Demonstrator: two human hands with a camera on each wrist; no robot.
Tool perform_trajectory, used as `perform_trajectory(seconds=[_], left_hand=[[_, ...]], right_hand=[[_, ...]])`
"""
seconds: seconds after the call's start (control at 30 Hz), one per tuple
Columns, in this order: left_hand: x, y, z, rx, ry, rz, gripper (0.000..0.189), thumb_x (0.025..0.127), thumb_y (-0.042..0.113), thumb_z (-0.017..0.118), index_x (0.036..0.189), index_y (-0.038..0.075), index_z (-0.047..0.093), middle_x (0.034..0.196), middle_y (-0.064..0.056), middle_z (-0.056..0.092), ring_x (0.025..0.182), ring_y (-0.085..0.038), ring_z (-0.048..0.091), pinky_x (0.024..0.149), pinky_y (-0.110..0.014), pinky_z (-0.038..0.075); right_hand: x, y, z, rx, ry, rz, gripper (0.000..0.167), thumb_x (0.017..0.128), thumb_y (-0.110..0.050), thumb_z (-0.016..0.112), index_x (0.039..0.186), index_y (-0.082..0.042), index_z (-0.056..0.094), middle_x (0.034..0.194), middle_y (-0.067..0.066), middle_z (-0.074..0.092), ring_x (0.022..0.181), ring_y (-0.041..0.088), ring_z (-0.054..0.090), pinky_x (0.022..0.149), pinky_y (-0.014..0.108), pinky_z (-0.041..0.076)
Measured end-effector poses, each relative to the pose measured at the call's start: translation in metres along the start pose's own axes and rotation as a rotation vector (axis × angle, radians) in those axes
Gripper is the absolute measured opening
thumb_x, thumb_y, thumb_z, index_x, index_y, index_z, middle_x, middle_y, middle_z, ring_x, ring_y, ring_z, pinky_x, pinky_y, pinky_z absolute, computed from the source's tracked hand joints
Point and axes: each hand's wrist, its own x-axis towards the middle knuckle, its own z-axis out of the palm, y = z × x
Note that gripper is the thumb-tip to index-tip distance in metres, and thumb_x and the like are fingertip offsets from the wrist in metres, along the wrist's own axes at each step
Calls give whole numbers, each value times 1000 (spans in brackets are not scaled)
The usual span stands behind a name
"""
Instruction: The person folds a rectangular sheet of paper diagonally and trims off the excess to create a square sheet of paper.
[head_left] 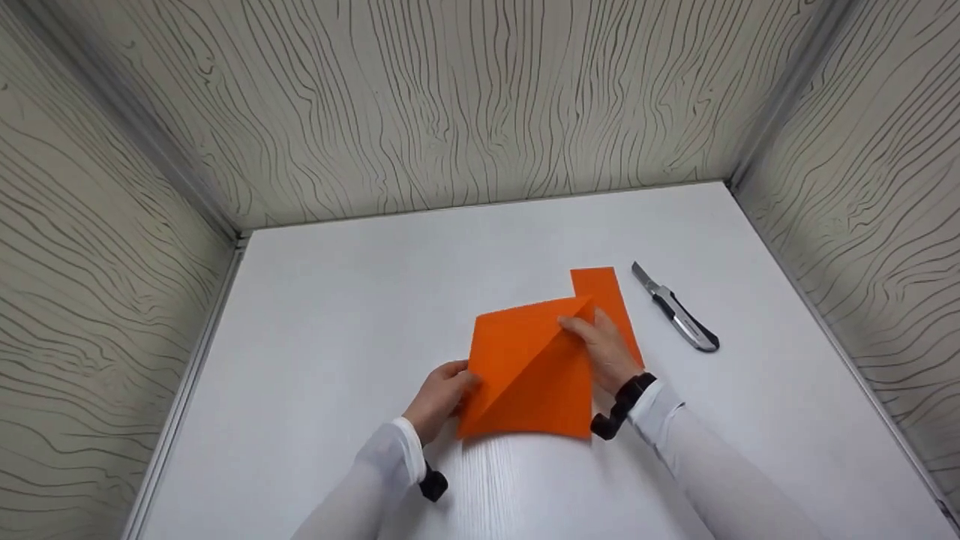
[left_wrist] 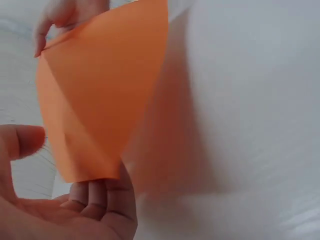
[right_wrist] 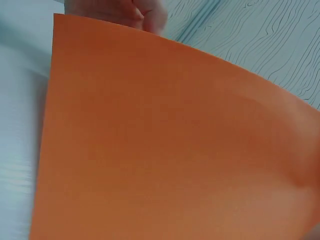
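An orange sheet of paper [head_left: 517, 352] is held up above the white table, with a diagonal crease running across it. At its upper right corner my right hand [head_left: 606, 349] pinches the paper between thumb and fingers. My left hand [head_left: 442, 394] is at the lower left edge. In the left wrist view, the fingers [left_wrist: 107, 197] of that hand lie behind the lower corner, while its thumb stands apart from them beside the paper's edge. The sheet [right_wrist: 165, 125] fills most of the right wrist view and hides most of the right hand there.
A narrow orange paper strip [head_left: 598, 283] lies on the table [head_left: 360, 300], partly behind the sheet and right hand. To its right rests a utility knife [head_left: 679, 311] with its blade out. Wood-grain panels [head_left: 465, 105] enclose the back and sides.
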Motion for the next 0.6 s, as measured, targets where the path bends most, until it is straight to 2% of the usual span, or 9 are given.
perform_trajectory(seconds=[0.13, 0.33, 0.4, 0.53, 0.6], left_hand=[[3, 0, -3, -16, 41, 28, 42, 95, 18, 64, 132, 2, 58, 117, -11, 63, 95, -25, 61, 81, -35, 54], [9, -2, -2, 58, 154, 77, 30, 101, 17, 62, 127, 2, 56, 117, -11, 60, 100, -26, 58, 92, -38, 51], [13, -3, -3, 81, 197, 84, 29, 102, 18, 60, 126, 3, 55, 116, -11, 60, 101, -27, 57, 96, -40, 50], [24, -6, -5, 106, 274, 88, 27, 103, 18, 59, 124, 3, 54, 114, -12, 60, 101, -28, 57, 97, -42, 50], [29, -7, -6, 112, 298, 88, 25, 103, 17, 59, 122, 3, 54, 113, -12, 60, 100, -28, 57, 95, -41, 51]], right_hand=[[4, 2, 0, -61, 33, 11, 52, 99, -32, 70, 137, -9, 45, 130, 14, 63, 113, 30, 63, 101, 36, 51], [7, 8, 3, -234, 106, 24, 65, 96, -38, 73, 144, -6, 42, 128, 14, 62, 109, 28, 64, 97, 36, 51], [7, 11, 5, -288, 109, 28, 71, 97, -35, 73, 151, -7, 35, 126, 15, 61, 109, 29, 62, 98, 37, 50], [7, 19, 9, -386, 112, 15, 82, 98, -22, 72, 162, -18, 21, 122, 16, 58, 105, 30, 60, 96, 38, 51], [8, 23, 11, -443, 103, -10, 84, 98, -14, 71, 163, -23, 20, 122, 15, 55, 103, 30, 58, 93, 37, 51]])
